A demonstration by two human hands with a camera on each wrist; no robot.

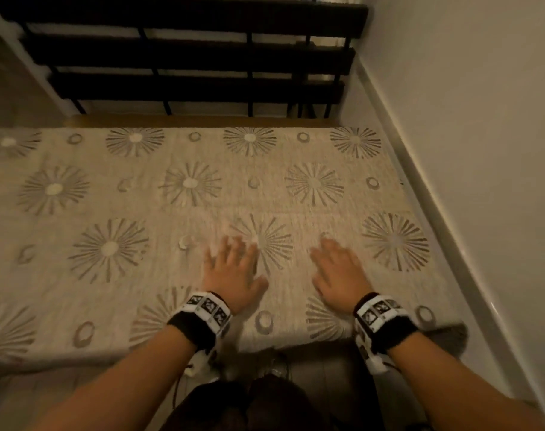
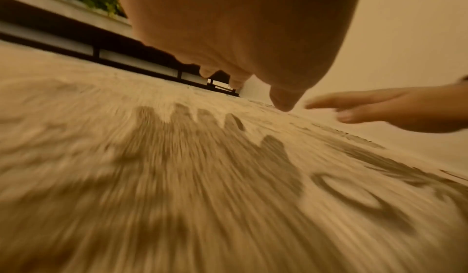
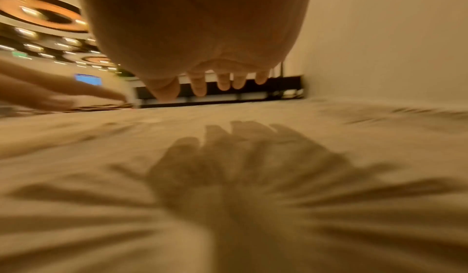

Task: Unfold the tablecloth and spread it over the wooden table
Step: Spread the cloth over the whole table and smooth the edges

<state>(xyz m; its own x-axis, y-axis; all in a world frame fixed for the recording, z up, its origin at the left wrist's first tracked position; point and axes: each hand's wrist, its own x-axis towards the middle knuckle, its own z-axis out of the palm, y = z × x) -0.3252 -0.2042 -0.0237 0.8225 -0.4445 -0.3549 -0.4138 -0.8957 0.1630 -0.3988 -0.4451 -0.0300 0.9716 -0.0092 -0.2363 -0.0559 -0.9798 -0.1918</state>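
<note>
A beige tablecloth (image 1: 177, 219) with grey starburst and ring prints lies spread flat over the wooden table, whose bare strip (image 1: 202, 121) shows along the far edge. My left hand (image 1: 230, 265) and right hand (image 1: 339, 269) are side by side over the cloth's near middle, palms down, fingers straight and spread. Both are motion-blurred. In the wrist views the left hand (image 2: 243, 43) and right hand (image 3: 200, 43) hover a little above the cloth (image 2: 177, 177) (image 3: 228, 177), casting shadows on it. Neither holds anything.
A black slatted railing (image 1: 187, 54) stands just behind the table's far edge. A pale wall (image 1: 470, 135) with a skirting strip runs close along the table's right side. My legs (image 1: 265, 402) are at the near edge.
</note>
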